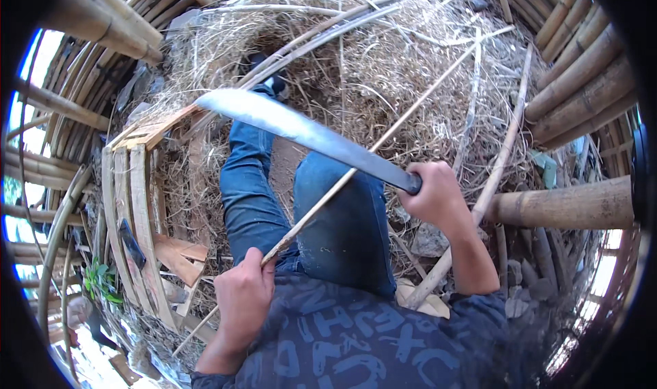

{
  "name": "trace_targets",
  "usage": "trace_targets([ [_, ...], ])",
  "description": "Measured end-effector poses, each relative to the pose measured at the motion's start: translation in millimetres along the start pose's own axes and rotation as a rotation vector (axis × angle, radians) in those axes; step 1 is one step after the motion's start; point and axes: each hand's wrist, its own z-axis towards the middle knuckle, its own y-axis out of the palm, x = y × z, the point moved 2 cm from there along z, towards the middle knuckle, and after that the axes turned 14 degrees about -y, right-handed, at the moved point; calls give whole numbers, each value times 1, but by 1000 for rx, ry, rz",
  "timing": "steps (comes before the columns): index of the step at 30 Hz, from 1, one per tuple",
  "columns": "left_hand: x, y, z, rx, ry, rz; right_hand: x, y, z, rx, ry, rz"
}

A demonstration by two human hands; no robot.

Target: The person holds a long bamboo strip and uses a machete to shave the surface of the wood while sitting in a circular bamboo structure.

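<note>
My right hand (436, 196) is wrapped round the dark handle of a machete (301, 136). Its long, broad blade reaches up and left across my legs, with a curved tip beyond my knee. In my left hand (245, 294), close to my body, is a thin bamboo strip (397, 123). The strip slants up and right over my jeans to the far straw, and its other end sticks out below my left hand. The blade crosses the strip above my knee; whether the two touch I cannot tell.
Dry straw (383, 81) covers the ground ahead, with several loose strips on it. A slatted wooden crate (140, 218) stands at my left. A pole (510, 132) lies along my right, next to a thick bamboo post (564, 203). Bamboo walls (582, 81) surround me.
</note>
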Motion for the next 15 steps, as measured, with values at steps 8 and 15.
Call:
trace_targets([
  [8,1,-4,-6,52,-19,25,20,-28,2,36,510,102],
  [15,-2,8,0,-3,-33,-75,1,18,-8,-146,77,-4],
])
